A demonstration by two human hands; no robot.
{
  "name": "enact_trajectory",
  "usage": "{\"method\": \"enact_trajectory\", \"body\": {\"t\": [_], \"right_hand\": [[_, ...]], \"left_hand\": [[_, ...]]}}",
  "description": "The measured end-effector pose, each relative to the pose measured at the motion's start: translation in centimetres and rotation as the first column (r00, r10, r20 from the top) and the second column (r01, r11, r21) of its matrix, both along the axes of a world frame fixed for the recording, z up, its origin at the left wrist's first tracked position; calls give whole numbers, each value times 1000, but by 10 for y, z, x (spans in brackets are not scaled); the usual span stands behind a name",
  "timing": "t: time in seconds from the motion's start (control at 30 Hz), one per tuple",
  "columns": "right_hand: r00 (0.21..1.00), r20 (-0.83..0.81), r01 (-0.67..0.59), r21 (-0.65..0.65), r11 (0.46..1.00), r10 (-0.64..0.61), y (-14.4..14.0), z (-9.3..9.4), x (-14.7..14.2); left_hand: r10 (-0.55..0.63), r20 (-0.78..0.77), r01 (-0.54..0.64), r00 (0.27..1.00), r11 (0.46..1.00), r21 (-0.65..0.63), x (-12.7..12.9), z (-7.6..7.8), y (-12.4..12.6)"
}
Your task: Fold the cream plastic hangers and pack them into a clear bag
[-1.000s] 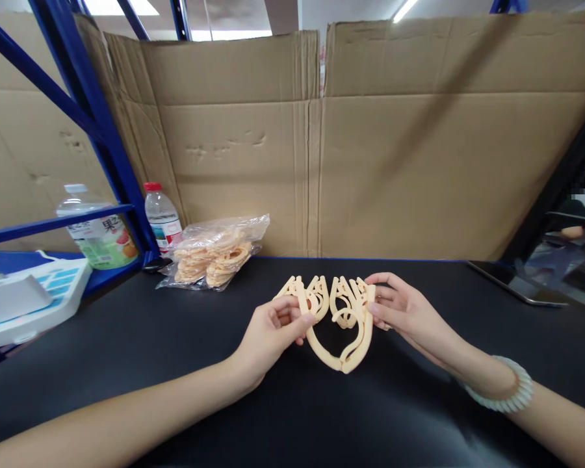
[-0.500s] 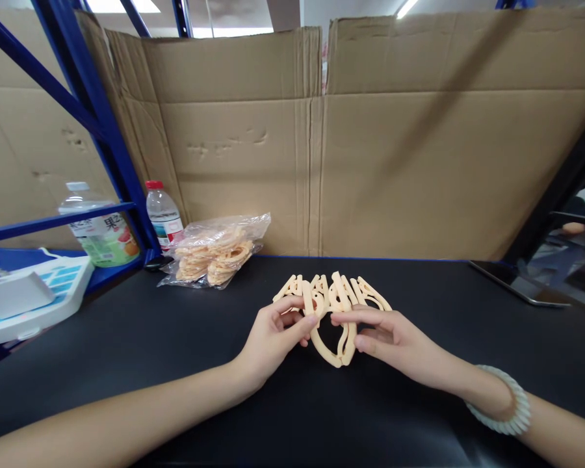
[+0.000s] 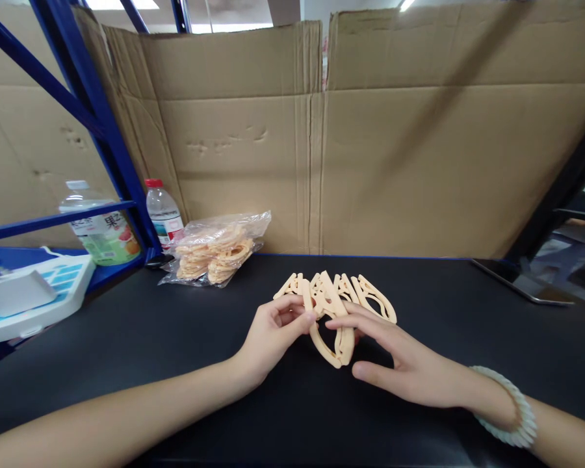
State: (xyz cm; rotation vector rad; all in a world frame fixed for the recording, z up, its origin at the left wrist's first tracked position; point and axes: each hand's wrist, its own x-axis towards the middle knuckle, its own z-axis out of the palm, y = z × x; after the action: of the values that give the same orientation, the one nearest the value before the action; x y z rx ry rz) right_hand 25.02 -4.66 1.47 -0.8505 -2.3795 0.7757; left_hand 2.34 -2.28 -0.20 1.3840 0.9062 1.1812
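Observation:
A beige hinged plastic piece (image 3: 331, 354), with two upper arms and a lower part curving round an opening to a point, is held above the black table. My left hand (image 3: 275, 335) pinches its left upper arm between thumb and fingers. On the right side, my right hand (image 3: 394, 351) has its index finger across the front of the piece and other fingers behind, partly hidden; its thumb is apart from the piece. Behind the hands lie several similar beige pieces, among them one at the left (image 3: 288, 286) and one at the right (image 3: 377, 299).
A clear bag (image 3: 214, 253) of similar beige pieces lies at the back left, beside a red-capped bottle (image 3: 163, 211). Further left are a large bottle (image 3: 97, 227) and a white device with blue keys (image 3: 63, 279). A flat dark tablet-like object (image 3: 521, 283) lies back right. Cardboard (image 3: 419, 162) walls the rear.
The right upper arm of the held piece has swung left, closer to the other. My right thumb has come away from the piece, and the right hand's fingers have shifted slightly left.

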Motion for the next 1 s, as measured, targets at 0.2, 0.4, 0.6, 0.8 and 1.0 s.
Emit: {"method": "enact_trajectory", "body": {"t": [0.2,0.4,0.6,0.8,1.0], "right_hand": [[998,-38,-59,-47,997,57,-1,5,-1],[998,-63,-21,-46,999,18,1,8,-1],[996,-82,12,-138,990,-24,3,5,2],[971,-172,137,-172,976,-167,25,11,26],[841,39,538,-162,827,-539,63,14,78]], "left_hand": [[23,-22,-22,999,1000,18,1,-2,0],[24,-13,-23,1000,999,33,0,-5,2],[-17,-31,20,999,996,87,0,-3,-1],[81,-122,-62,989,987,148,-4,2,0],[104,-204,-62,973,977,203,-7,3,1]]}}
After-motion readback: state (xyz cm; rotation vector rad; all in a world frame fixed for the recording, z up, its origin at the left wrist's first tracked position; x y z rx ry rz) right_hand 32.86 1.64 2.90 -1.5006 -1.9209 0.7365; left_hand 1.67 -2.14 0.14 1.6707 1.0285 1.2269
